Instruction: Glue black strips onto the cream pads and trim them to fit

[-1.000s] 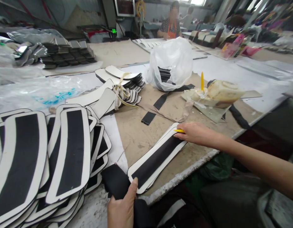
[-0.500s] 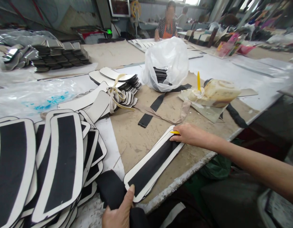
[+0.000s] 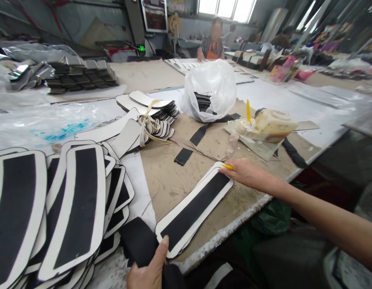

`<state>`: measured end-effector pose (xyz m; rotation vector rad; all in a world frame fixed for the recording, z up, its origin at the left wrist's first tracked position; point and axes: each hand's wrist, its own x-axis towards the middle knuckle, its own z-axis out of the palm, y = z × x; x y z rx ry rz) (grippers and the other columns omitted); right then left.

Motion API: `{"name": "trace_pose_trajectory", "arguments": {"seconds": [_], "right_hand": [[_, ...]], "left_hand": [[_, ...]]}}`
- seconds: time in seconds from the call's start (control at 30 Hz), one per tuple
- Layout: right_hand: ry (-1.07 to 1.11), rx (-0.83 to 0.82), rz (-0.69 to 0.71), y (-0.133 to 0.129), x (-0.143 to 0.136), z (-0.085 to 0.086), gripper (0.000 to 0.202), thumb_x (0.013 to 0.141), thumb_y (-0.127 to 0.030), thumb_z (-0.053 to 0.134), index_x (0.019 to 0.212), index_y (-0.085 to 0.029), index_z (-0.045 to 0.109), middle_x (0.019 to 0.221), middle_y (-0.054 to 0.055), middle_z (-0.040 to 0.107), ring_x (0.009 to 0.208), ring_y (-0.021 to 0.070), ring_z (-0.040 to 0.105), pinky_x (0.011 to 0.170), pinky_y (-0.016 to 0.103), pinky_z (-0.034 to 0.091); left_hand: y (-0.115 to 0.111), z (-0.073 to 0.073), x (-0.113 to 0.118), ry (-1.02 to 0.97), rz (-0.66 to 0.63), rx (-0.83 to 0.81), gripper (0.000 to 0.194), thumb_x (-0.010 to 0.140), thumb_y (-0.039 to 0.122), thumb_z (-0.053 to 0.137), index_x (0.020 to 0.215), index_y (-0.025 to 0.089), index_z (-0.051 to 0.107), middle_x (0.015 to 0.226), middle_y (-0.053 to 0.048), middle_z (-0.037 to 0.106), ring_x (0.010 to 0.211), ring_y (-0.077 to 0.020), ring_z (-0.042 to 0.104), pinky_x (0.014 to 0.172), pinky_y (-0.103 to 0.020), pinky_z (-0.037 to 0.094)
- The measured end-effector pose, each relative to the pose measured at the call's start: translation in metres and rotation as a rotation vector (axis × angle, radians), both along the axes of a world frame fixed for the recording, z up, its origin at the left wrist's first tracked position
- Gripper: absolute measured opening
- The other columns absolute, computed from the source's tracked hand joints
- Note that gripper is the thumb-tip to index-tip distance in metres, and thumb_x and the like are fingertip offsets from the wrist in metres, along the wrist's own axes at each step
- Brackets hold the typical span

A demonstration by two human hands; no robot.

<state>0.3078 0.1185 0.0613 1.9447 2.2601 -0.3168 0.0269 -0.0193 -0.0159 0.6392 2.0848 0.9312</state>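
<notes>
A curved white panel (image 3: 170, 217) with a black strip (image 3: 195, 210) along its middle lies slantwise near the table's front edge, with another panel edge showing beneath it. My left hand (image 3: 150, 265) has its thumb on the panel's near end; its other fingers are mostly hidden. Black material (image 3: 139, 241) runs beside and under that hand. At the far end, my right hand (image 3: 243, 171) touches the panel's corner, fingers closed around a thin yellow stick (image 3: 227, 166). Many similar panels with black strips (image 3: 83, 200) are piled to the left.
Tied white pieces (image 3: 144, 124) sit behind the panel. A plastic bag (image 3: 210, 88) holds dark pieces. A stained container (image 3: 274, 124) lies beside an upright yellow stick (image 3: 248, 111). Black scraps (image 3: 183, 156) rest on the brown sheet. Across the table is a person in an orange apron (image 3: 214, 50).
The black strip's far end now lies flat with the white border showing around it. My right hand has shifted slightly right to the panel's corner. The view has tilted up a little.
</notes>
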Motion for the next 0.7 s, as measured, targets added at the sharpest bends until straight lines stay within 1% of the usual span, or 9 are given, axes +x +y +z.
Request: {"name": "trace_pose_trajectory", "arguments": {"seconds": [0.1,0.17,0.23,0.37,0.43,0.53,0.6,0.67,0.7], "right_hand": [[0.018,0.061,-0.048,-0.004,0.004,-0.002,0.039,0.094,-0.041,0.031,0.083,-0.018,0.059,0.081,0.01,0.07,0.076,0.0216,0.064,0.064,0.025,0.039],[0.029,0.1,-0.071,-0.007,0.005,-0.003,0.034,0.093,-0.04,0.032,0.084,-0.018,0.057,0.079,0.009,0.068,0.075,0.0214,0.063,0.063,0.026,0.038],[0.078,0.1,-0.071,-0.009,0.006,-0.003,0.033,0.092,-0.04,0.033,0.081,-0.019,0.055,0.075,0.008,0.066,0.071,0.0206,0.062,0.062,0.026,0.038],[0.311,0.033,-0.05,-0.014,0.005,-0.001,0.039,0.09,-0.047,0.033,0.066,-0.021,0.049,0.063,0.001,0.057,0.061,0.0162,0.054,0.058,0.025,0.036],[0.45,-0.056,-0.108,-0.016,0.005,0.0,0.04,0.086,-0.052,0.038,0.061,-0.021,0.045,0.055,-0.003,0.049,0.052,0.0128,0.047,0.052,0.024,0.034],[0.639,-0.222,-0.257,-0.022,0.004,0.001,0.038,0.075,-0.055,0.054,0.062,-0.02,0.043,0.051,-0.007,0.039,0.045,0.009,0.036,0.045,0.022,0.027],[0.733,-0.288,-0.314,-0.028,0.004,0.002,0.037,0.071,-0.053,0.06,0.065,-0.02,0.045,0.052,-0.007,0.038,0.046,0.0083,0.034,0.043,0.021,0.026],[0.789,-0.311,-0.323,-0.033,0.004,0.005,0.037,0.071,-0.053,0.061,0.067,-0.019,0.046,0.054,-0.007,0.039,0.047,0.0084,0.034,0.044,0.022,0.027],[0.804,-0.312,-0.314,-0.036,0.004,0.006,0.037,0.072,-0.053,0.06,0.068,-0.019,0.047,0.055,-0.007,0.04,0.049,0.0085,0.035,0.045,0.022,0.028]], "left_hand": [[0.005,0.008,0.001,-0.089,0.032,0.004,0.037,0.059,0.045,0.074,0.076,0.012,0.07,0.076,-0.011,0.071,0.082,-0.0322,0.065,0.083,-0.046,0.049],[0.006,0.012,-0.001,-0.225,0.051,0.037,0.04,0.058,0.04,0.076,0.085,0.012,0.07,0.081,-0.009,0.071,0.085,-0.0303,0.066,0.085,-0.045,0.049],[0.005,0.017,-0.001,-0.379,0.084,0.07,0.045,0.057,0.036,0.078,0.093,0.011,0.068,0.081,-0.008,0.071,0.083,-0.028,0.067,0.083,-0.041,0.051],[0.0,0.025,0.002,-0.594,0.188,0.069,0.047,0.06,0.028,0.077,0.102,0.011,0.064,0.078,-0.007,0.071,0.067,-0.0219,0.067,0.067,-0.033,0.055],[-0.002,0.028,0.003,-0.656,0.224,0.065,0.046,0.06,0.025,0.077,0.102,0.011,0.063,0.075,-0.006,0.071,0.057,-0.0178,0.065,0.056,-0.028,0.054],[-0.004,0.034,0.002,-0.683,0.206,0.077,0.042,0.061,0.024,0.077,0.098,0.01,0.064,0.061,-0.001,0.066,0.047,-0.0142,0.059,0.045,-0.022,0.048],[-0.004,0.04,0.001,-0.657,0.207,0.091,0.04,0.064,0.022,0.076,0.1,0.011,0.064,0.061,-0.001,0.067,0.052,-0.0162,0.063,0.05,-0.023,0.052],[-0.004,0.045,0.0,-0.629,0.223,0.114,0.041,0.067,0.019,0.073,0.106,0.014,0.063,0.073,-0.003,0.071,0.07,-0.0197,0.068,0.066,-0.028,0.055],[-0.005,0.046,0.0,-0.62,0.224,0.125,0.042,0.068,0.018,0.072,0.108,0.016,0.062,0.08,-0.004,0.072,0.079,-0.0211,0.069,0.075,-0.031,0.055]]}}
